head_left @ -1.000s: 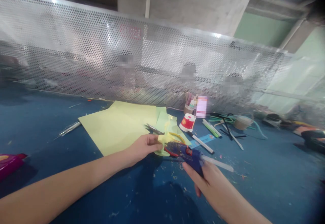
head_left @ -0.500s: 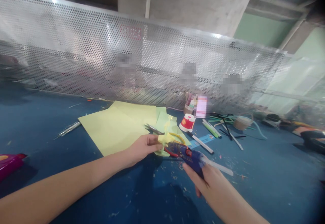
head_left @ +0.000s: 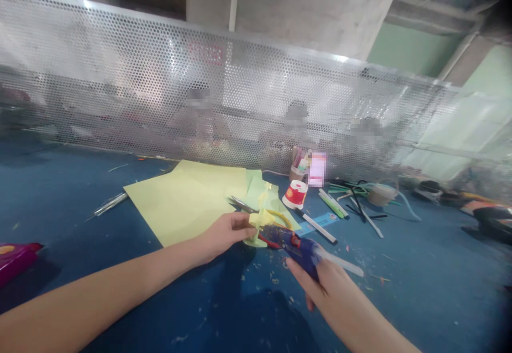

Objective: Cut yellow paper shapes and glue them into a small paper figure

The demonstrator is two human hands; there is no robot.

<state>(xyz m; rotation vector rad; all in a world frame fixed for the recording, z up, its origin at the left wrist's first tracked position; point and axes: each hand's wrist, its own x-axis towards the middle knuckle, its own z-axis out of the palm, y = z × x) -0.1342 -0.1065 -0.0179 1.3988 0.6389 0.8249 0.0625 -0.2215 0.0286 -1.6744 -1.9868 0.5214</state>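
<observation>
Between the thumb and fingers of my left hand (head_left: 232, 230) is a small yellow-green paper piece (head_left: 260, 219), whose exact shape I cannot make out. My right hand (head_left: 324, 283) is wrapped round a dark blue glue gun (head_left: 298, 243), with a whitish glue stick (head_left: 344, 262) jutting from its rear. The gun's nozzle end meets or nearly touches the paper piece. Behind both lies a pair of scissors (head_left: 240, 202) with yellow and red handles, partly hidden. Large yellow paper sheets (head_left: 180, 198) spread out beyond my left hand.
A red and white paper cup (head_left: 295, 195) stands upside down past the gun. Near it lie a pen (head_left: 318, 226), a blue ruler (head_left: 320, 222) and green markers (head_left: 334, 203). A magenta object (head_left: 18, 259) is at far left. A perforated metal screen (head_left: 140, 86) borders the blue table (head_left: 168, 310).
The glue gun has shifted very slightly left, toward the paper piece. Both hands keep their grips, and my left hand stays almost in place.
</observation>
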